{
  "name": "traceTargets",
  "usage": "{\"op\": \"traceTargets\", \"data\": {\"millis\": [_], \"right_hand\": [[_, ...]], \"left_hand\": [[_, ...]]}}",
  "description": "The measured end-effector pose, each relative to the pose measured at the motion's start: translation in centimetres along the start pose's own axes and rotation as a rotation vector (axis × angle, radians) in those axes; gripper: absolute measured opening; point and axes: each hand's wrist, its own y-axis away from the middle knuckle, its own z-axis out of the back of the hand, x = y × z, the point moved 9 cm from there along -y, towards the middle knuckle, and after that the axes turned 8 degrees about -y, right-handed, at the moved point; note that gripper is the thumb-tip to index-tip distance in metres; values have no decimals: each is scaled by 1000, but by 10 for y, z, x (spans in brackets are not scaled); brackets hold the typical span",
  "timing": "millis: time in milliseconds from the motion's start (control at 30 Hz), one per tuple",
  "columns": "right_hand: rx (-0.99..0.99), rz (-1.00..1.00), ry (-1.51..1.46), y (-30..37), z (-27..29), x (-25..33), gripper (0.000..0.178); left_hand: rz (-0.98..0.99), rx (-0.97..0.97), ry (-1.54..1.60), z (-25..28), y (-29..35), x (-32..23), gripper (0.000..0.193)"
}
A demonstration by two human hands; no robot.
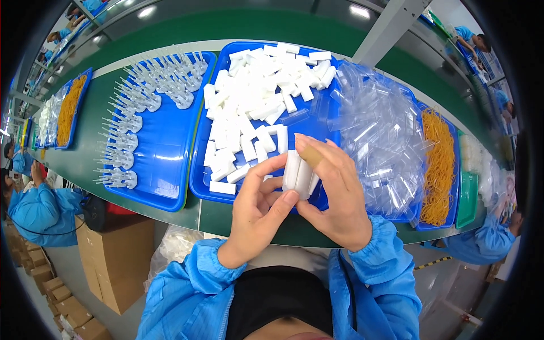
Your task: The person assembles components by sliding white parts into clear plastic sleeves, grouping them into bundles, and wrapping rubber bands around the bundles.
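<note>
Between my two hands is a small bundle of white blocks (298,175), standing side by side with what looks like clear plastic around them. My left hand (255,207) pinches its left side, thumb on the near face. From the right, my right hand (340,190) curls its fingers and thumb around it; tan tape wraps one finger. Below and beyond the bundle lies a blue tray (195,175) heaped with loose white blocks (249,102). Clear plastic pieces (379,136) fill the tray to its right.
On the left, a blue tray (164,164) holds rows of pale pronged pieces (136,107). Yellow rubber bands (439,170) lie in a tray at right, beside a green tray (467,198). A grey metal post (391,28) rises behind. Co-workers sit at both sides; a cardboard box (116,255) stands lower left.
</note>
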Motion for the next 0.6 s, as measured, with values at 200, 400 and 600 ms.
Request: {"op": "traceTargets", "data": {"millis": [200, 400, 600], "right_hand": [[-117, -95, -89, 3, 12, -6, 84], [-98, -20, 325, 7, 16, 1, 78], [-145, 110, 326, 13, 9, 12, 77]], "left_hand": [[49, -26, 69, 2, -2, -1, 45], [42, -42, 17, 6, -1, 1, 44], [73, 48, 106, 5, -7, 5, 34]]}}
